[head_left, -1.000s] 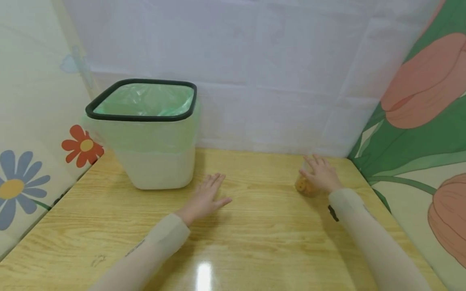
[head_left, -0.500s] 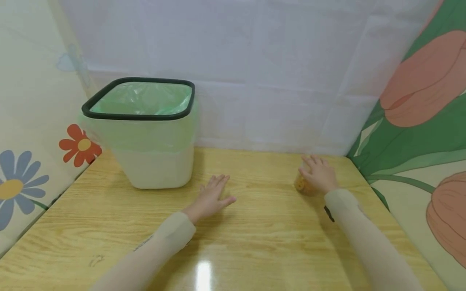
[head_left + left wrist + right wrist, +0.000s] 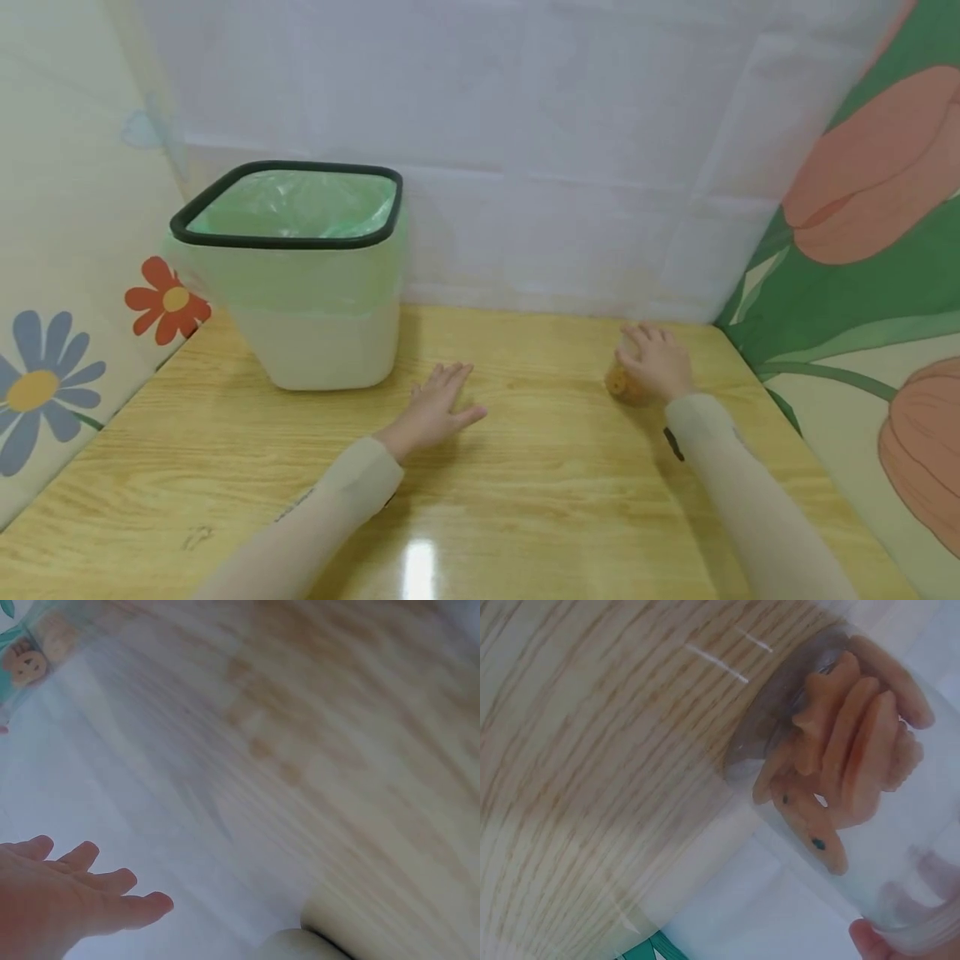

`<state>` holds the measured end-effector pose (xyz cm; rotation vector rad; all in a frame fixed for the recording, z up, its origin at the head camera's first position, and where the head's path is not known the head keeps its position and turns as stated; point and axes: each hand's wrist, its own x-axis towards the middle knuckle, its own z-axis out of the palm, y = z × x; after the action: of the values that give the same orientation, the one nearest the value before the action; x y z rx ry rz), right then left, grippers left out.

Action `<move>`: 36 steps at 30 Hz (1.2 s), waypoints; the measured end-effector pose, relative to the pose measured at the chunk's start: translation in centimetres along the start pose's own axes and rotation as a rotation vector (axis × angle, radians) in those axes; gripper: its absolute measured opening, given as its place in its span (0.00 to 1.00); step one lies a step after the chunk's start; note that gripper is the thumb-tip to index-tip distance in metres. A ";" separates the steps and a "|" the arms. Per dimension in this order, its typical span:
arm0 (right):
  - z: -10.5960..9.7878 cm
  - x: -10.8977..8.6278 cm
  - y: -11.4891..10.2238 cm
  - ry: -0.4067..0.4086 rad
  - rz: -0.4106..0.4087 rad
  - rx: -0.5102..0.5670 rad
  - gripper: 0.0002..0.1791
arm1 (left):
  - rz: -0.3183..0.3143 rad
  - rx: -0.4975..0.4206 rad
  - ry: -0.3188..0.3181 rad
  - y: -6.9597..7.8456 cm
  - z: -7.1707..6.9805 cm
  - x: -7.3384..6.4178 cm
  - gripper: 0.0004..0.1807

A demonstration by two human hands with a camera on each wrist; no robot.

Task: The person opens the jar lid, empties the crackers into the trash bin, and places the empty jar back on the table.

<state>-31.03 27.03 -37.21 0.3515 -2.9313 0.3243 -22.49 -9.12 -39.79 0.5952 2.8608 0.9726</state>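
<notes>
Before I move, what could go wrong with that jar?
The right hand grips the clear jar near its top, so a sideways tug could tip it. I cannot see whether it is lidded; if open, the biscuits inside might spill. The left hand is apart from the jar, so it may be late to steady it.

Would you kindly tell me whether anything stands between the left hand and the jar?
Nothing visible does: in the head view, only bare tabletop lies between the left hand and the jar. The right hand holds the jar near its top, and the bin stands to the left, outside that gap.
</notes>
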 end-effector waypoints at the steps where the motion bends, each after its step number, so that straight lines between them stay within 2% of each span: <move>1: 0.0 -0.1 0.0 0.000 -0.002 0.000 0.31 | 0.001 -0.001 -0.001 0.0 0.0 0.0 0.43; 7: 0.1 -0.4 -0.2 -0.004 -0.005 0.014 0.30 | -0.007 -0.011 -0.008 0.0 0.0 0.0 0.42; 15: 0.7 -0.3 -0.1 0.049 -0.042 0.019 0.28 | -0.004 -0.012 0.002 -0.1 -0.3 -0.3 0.43; 31: 0.1 -0.8 -1.5 0.030 -0.061 0.055 0.28 | -0.001 -0.036 0.002 -0.4 0.1 -0.3 0.44; 36: 0.3 -0.7 -1.3 0.050 -0.059 0.062 0.27 | 0.002 -0.027 0.005 -0.3 0.1 -0.1 0.43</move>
<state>-30.07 25.85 -37.43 0.4308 -2.8606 0.4110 -22.45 -9.33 -40.06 0.5949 2.8476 1.0126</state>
